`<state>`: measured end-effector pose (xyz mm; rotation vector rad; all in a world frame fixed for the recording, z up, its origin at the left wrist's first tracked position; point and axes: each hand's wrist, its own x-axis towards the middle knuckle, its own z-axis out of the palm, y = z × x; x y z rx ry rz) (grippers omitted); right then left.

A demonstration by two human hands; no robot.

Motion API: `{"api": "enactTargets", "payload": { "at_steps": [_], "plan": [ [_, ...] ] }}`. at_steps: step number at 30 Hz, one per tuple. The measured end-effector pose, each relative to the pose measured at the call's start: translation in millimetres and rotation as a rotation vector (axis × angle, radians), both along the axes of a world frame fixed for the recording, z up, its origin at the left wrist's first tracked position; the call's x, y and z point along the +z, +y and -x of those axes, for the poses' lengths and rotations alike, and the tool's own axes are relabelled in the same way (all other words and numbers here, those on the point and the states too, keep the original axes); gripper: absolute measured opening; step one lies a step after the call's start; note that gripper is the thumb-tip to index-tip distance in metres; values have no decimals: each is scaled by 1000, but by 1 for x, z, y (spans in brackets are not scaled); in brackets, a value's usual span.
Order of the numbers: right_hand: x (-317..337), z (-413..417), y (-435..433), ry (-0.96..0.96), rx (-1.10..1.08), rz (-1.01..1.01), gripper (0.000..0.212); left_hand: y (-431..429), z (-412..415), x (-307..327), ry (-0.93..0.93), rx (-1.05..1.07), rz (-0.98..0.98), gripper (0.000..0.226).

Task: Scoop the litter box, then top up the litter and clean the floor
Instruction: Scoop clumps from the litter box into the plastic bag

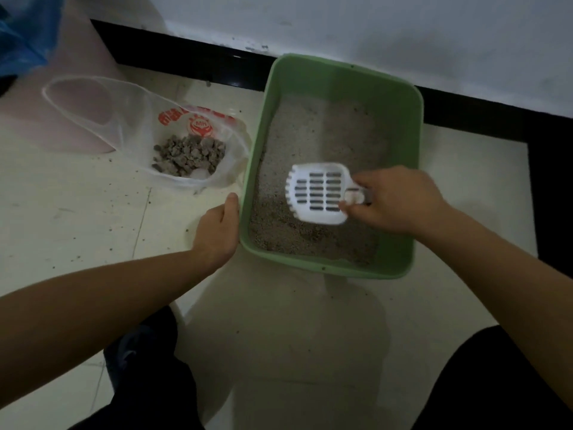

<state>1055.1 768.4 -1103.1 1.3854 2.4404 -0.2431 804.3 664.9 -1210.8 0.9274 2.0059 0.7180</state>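
A green litter box (412,156) stands on the floor by the wall, with a layer of grey litter (328,138) in it. My right hand (393,201) grips the handle of a white slotted scoop (319,193), held just over the litter near the box's front; its slots look empty. My left hand (218,231) holds the box's left rim near the front corner. Left of the box lies an open clear plastic bag (136,113) with red print, holding a pile of grey clumps (189,155).
Loose litter grains (108,206) are scattered over the pale floor tiles left of the box. A black skirting strip (192,60) runs under the white wall. A blue bag (21,38) shows at the top left. My dark-clothed knees fill the bottom edge.
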Motion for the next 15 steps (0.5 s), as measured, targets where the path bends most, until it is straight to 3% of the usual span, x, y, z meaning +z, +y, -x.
{"api": "enactTargets", "payload": {
  "at_steps": [3,7,11,15],
  "plan": [
    [2,0,-9,-305,192,-5,33,1,-4,5,85,-81,-55,65],
    [-1,-5,-14,-444,293,-89,27,5,-1,9,257,-193,-141,60],
    [-12,-11,-10,-429,241,-39,28,6,-3,8,307,-205,-143,57],
    [-29,-17,-7,-263,54,100,36,6,-3,6,309,-222,-149,57]
  ]
}}
